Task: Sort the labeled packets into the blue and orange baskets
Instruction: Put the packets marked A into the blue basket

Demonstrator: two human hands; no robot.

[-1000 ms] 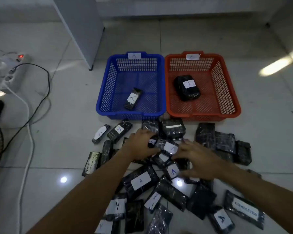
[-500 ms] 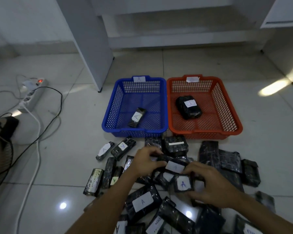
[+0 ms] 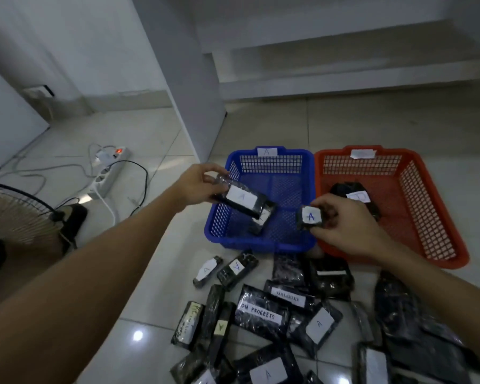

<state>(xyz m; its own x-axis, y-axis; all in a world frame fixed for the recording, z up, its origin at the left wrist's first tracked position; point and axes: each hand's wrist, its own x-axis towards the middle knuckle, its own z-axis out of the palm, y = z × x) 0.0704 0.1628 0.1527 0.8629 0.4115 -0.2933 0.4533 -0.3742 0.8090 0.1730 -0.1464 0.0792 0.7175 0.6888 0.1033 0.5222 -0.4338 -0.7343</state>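
1. Fan (image 3: 14,217) and power strip (image 3: 110,170), far left on the floor (image 3: 150,134); cables trail between them; no part in the sorting.
2. Left hand (image 3: 197,187), raised over the left wall of the blue basket (image 3: 261,241); fingers and thumb curled round a long packet (image 3: 240,199) with a white label marked A; the packet's long axis slants from upper left to lower right, its far end already inside the rim; release here would likely land it in the correct basket.
3. Blue basket, tagged A on its far rim; one packet (image 3: 263,218) lies on its bottom, partly hidden under the held one.
4. Right hand (image 3: 341,225), above the seam where the two baskets touch; fingertips pinch a small squarish packet (image 3: 309,217), label A facing the camera; the blue basket lies just to this hand's left, the orange just beneath and right; the coming move probably calls for a short leftward shift before letting go, or the packet falls on the wrong side.
5. Orange basket (image 3: 432,245), tag on far rim unreadable; one dark bundle (image 3: 356,194) inside, its label partly hidden by the right hand.
6. Unsorted pile (image 3: 288,314), on the floor near the baskets' front edge; many A labels, one reading ON PROGRESS.
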